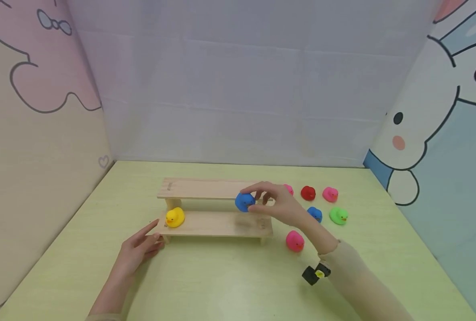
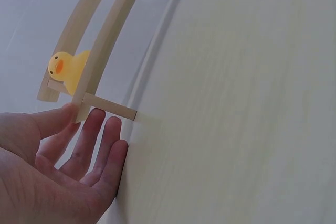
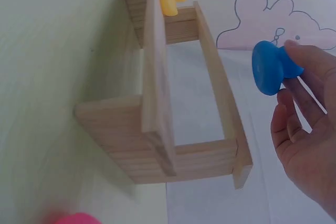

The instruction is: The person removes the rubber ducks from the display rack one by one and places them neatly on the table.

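Observation:
A small two-tier wooden shelf [image 1: 215, 224] stands on the table. At its left end my left hand [image 1: 136, 249] grips the lower board, thumb and index finger about the corner in the left wrist view, the other fingers loosely bent below. A yellow rubber duck [image 1: 175, 217] sits at the left end of that lower tier. My right hand [image 1: 279, 203] pinches a blue rubber duck [image 1: 244, 202] between thumb and fingertips. In the right wrist view, this blue duck [image 3: 269, 67] is held in the air, apart from the shelf [image 3: 157, 77].
Right of the shelf lie several more ducks: a red one [image 1: 308, 193], a green one [image 1: 338, 216], another blue one [image 1: 315, 214] partly behind my forearm, and pink ones, the nearest pink duck [image 1: 295, 241] by the shelf's front right. Cloth walls bound the table's [image 1: 205, 285] back and sides.

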